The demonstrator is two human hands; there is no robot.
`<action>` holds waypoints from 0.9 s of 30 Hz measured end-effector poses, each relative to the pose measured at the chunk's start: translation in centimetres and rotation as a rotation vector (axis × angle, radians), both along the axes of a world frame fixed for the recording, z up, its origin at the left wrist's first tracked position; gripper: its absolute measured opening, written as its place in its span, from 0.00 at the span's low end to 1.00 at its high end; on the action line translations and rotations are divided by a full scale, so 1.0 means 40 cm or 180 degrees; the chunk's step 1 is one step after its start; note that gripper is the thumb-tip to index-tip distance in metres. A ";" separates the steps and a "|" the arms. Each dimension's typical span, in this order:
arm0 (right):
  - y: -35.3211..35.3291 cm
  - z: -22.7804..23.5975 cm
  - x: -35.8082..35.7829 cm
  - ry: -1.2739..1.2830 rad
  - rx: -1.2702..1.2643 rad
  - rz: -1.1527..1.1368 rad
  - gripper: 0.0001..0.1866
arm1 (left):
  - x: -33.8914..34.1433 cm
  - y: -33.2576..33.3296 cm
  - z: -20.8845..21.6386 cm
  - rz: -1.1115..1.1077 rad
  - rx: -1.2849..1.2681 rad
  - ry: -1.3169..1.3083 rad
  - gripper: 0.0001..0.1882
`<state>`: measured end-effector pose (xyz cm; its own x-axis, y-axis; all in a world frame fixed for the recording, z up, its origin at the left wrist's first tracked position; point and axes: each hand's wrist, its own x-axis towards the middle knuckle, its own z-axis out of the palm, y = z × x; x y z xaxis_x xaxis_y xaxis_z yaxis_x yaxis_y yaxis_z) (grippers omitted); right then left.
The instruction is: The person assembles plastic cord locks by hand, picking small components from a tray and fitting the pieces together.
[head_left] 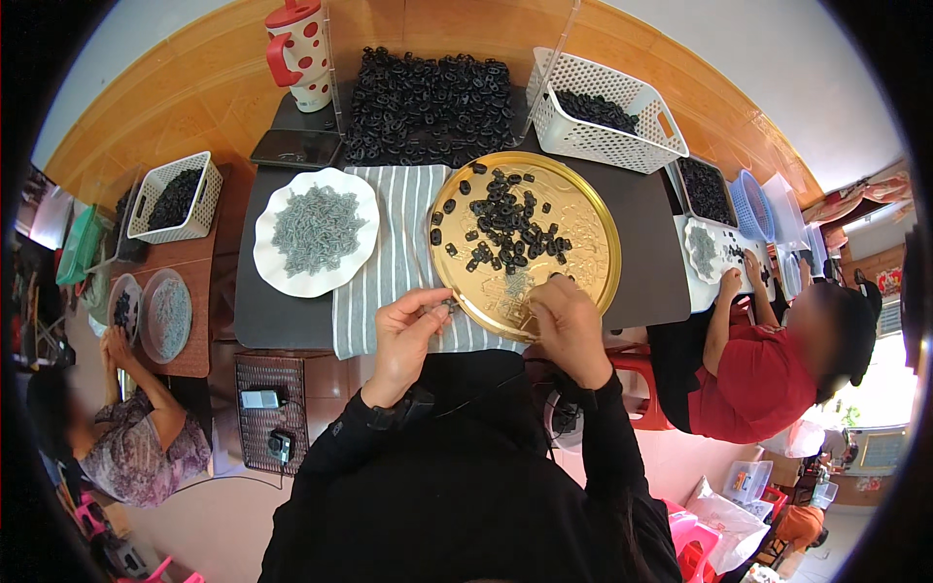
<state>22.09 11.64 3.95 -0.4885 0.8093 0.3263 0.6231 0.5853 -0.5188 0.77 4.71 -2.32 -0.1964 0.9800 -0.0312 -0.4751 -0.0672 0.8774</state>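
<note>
A round gold tray [604,194] lies in front of me, with small black oval plastic pieces [505,219] spread over it. Near its front edge is a little heap of tiny pale screw-like parts [515,285]. My left hand [410,335] is pinched at the tray's front left rim, with a bit of something small and grey at the fingertips. Over the tray's front right part, my right hand [571,330] is closed, its fingertips beside the heap; anything in them is hidden. A white scalloped plate [267,257] of grey screw-like parts stands to the left.
A striped cloth [389,223] lies partly under the tray. Behind are a heap of black pieces [428,107], a white basket [622,146], a dark flat device [296,148] and a dotted tumbler [309,68]. People work at the left [146,437] and right [758,374].
</note>
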 end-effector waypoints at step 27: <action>0.053 -0.011 0.122 -0.0771 0.0066 -0.0626 0.06 | 0.001 -0.006 -0.004 -0.0009 0.0130 0.0358 0.11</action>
